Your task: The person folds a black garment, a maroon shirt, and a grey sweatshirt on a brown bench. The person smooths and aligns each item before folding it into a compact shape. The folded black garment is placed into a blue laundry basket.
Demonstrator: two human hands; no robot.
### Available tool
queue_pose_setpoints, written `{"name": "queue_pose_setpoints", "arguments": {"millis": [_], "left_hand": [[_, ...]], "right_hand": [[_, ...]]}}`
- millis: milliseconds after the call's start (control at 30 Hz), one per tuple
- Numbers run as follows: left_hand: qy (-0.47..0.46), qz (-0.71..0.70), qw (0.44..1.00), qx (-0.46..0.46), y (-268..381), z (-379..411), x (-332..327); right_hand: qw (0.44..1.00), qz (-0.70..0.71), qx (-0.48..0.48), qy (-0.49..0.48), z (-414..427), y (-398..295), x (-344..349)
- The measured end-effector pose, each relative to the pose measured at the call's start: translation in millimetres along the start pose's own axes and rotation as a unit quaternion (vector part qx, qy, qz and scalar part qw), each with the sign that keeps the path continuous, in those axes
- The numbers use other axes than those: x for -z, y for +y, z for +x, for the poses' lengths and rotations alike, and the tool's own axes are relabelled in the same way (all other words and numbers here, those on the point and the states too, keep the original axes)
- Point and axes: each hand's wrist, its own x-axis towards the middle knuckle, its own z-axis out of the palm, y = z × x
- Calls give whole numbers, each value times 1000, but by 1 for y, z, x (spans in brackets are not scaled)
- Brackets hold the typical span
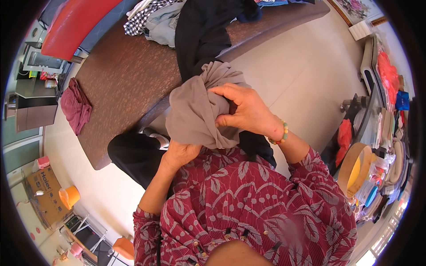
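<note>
A bunched taupe cloth garment [191, 109] is held up in front of my lap. My left hand [183, 154] grips it from below, with most of the fingers hidden under the fabric. On its right side my right hand [241, 106] pinches a fold, thumb and fingers curled around the cloth. Beyond it, black clothing [203, 30] drapes over the near edge of a brown patterned bench [133, 73]. A folded maroon garment [76, 106] lies at the bench's left end.
Behind the black clothing lie a checked black-and-white garment [138, 21] and light denim [163, 25]. A red backrest [73, 28] rises at upper left. On the right stands a cluttered shelf [382, 133] with a round wooden-rimmed sieve [365, 166]. An orange bucket [70, 197] and a cardboard box [48, 189] are at lower left.
</note>
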Motion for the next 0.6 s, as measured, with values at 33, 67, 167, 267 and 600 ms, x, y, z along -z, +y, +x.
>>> {"name": "queue_pose_setpoints", "arguments": {"millis": [33, 67, 167, 267, 600], "left_hand": [[3, 16, 1000, -14, -1, -1, 0], [17, 22, 1000, -7, -2, -2, 0], [46, 31, 998, 13, -5, -3, 2], [52, 26, 998, 26, -5, -3, 5], [43, -20, 998, 29, -3, 21, 5]], "right_hand": [[999, -26, -7, -26, -1, 4, -3], [999, -17, -20, -31, -1, 5, -5], [999, 6, -32, -41, -5, 9, -13], [997, 22, 3, -69, -7, 18, -18], [946, 234, -120, -188, -10, 43, -26]]}}
